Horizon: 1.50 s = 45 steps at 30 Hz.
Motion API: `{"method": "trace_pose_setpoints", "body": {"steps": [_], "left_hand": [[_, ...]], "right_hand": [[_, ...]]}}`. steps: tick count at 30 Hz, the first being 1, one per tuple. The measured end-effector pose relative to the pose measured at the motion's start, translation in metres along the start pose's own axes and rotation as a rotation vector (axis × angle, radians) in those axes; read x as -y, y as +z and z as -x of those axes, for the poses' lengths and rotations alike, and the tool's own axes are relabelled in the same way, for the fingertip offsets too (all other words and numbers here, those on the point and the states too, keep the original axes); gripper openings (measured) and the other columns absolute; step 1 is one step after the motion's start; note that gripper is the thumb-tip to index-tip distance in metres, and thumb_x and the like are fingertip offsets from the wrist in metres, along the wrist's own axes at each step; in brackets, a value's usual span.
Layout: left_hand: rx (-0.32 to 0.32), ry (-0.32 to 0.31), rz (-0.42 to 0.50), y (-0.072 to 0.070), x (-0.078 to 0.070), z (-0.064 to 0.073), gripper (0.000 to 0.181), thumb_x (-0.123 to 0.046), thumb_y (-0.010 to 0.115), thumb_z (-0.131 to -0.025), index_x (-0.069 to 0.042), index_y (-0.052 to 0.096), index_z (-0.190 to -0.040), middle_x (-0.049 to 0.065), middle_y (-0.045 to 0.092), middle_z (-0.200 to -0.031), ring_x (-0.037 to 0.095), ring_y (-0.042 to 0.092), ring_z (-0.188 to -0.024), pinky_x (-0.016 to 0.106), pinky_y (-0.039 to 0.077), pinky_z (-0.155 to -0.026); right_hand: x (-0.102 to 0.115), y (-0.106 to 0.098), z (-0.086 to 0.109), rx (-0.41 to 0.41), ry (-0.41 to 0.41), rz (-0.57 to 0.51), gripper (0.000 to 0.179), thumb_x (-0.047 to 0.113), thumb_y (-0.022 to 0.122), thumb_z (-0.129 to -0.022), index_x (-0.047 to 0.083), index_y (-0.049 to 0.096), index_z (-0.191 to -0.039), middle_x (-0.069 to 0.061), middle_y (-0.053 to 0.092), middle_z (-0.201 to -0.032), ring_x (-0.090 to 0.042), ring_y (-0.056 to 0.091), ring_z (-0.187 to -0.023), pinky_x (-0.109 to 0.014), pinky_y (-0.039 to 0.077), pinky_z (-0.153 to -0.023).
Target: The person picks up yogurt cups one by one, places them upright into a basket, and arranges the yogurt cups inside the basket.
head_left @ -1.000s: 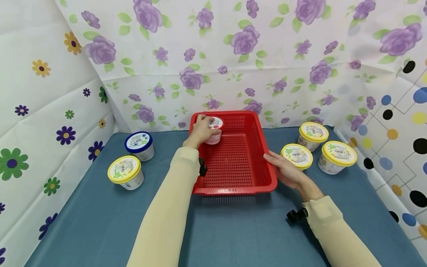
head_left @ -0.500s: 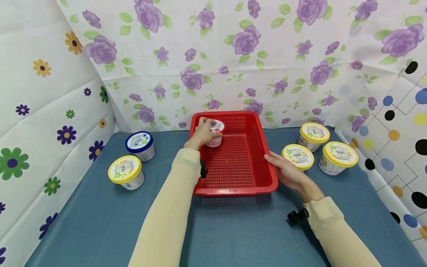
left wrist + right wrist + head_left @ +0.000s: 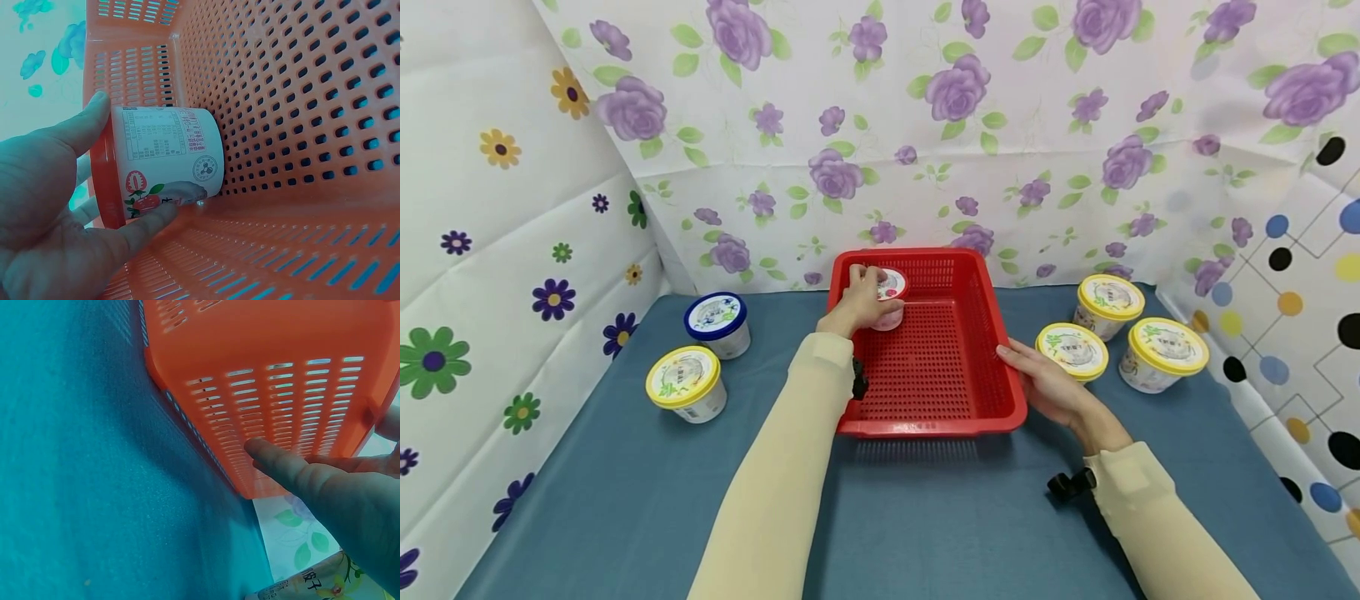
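Observation:
A round white tub with a red-rimmed lid (image 3: 892, 286) stands in the far left corner of the red perforated basket (image 3: 917, 428). My left hand (image 3: 857, 302) holds it from the left, thumb and fingers around the lid and side. In the left wrist view, the tub's (image 3: 169, 150) base meets the basket's floor, and the far fingers are partly hidden behind the lid. Over at the basket's right side, my right hand (image 3: 1056, 390) grips the rim. In the right wrist view, one digit of the right hand (image 3: 337, 494) lies along the slotted outer wall (image 3: 275, 412).
Left of the basket stand a blue-lidded tub (image 3: 718, 325) and a yellow-lidded tub (image 3: 685, 383). Three yellow-lidded tubs, at the back (image 3: 1109, 307), front (image 3: 1072, 352) and right (image 3: 1165, 354), cluster near my right hand. Floral cloth (image 3: 850, 100) hangs behind the blue-covered table (image 3: 925, 525).
My left hand and the red-lidded tub have come slightly down and to the right inside the basket. The right hand stays at the rim, and the head view has shifted a little.

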<state>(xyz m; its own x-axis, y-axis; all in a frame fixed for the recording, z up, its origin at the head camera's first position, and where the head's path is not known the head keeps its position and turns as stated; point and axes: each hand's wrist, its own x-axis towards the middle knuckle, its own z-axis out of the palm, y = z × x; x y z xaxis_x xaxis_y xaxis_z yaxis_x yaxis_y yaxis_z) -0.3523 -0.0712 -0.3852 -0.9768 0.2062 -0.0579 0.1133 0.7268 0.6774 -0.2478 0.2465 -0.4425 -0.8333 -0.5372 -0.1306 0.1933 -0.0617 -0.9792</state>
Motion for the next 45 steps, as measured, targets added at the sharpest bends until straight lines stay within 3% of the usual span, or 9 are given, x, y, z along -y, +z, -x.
{"method": "trace_pose_setpoints", "body": {"steps": [23, 33, 45], "left_hand": [[0.000, 0.006, -0.064, -0.001, -0.002, 0.000, 0.057, -0.026, 0.073, -0.100, -0.005, 0.045, -0.144, 0.018, 0.020, -0.159, 0.042, 0.036, -0.135, 0.052, 0.039, -0.112], [0.007, -0.027, -0.086, -0.001, -0.003, -0.003, 0.057, -0.026, 0.072, -0.100, -0.006, 0.044, -0.146, 0.018, 0.020, -0.159, 0.039, 0.033, -0.139, 0.050, 0.037, -0.114], [-0.008, 0.015, -0.065, -0.007, -0.009, 0.003, 0.063, -0.025, 0.075, -0.098, -0.008, 0.044, -0.149, 0.018, 0.022, -0.157, 0.041, 0.028, -0.141, 0.052, 0.036, -0.115]], "right_hand": [[0.000, -0.002, 0.000, 0.008, -0.007, 0.004, 0.060, 0.032, 0.040, -0.114, 0.008, 0.020, -0.165, -0.027, 0.047, -0.152, -0.023, 0.069, -0.113, -0.038, 0.059, -0.093], [0.001, -0.002, 0.000, 0.015, -0.008, -0.010, 0.060, 0.031, 0.040, -0.114, 0.007, 0.019, -0.165, -0.025, 0.051, -0.150, -0.022, 0.070, -0.111, -0.038, 0.059, -0.093], [0.002, 0.001, 0.000, 0.008, -0.002, 0.001, 0.061, 0.033, 0.040, -0.114, 0.008, 0.019, -0.166, -0.028, 0.046, -0.152, -0.023, 0.070, -0.113, -0.038, 0.059, -0.093]]}}
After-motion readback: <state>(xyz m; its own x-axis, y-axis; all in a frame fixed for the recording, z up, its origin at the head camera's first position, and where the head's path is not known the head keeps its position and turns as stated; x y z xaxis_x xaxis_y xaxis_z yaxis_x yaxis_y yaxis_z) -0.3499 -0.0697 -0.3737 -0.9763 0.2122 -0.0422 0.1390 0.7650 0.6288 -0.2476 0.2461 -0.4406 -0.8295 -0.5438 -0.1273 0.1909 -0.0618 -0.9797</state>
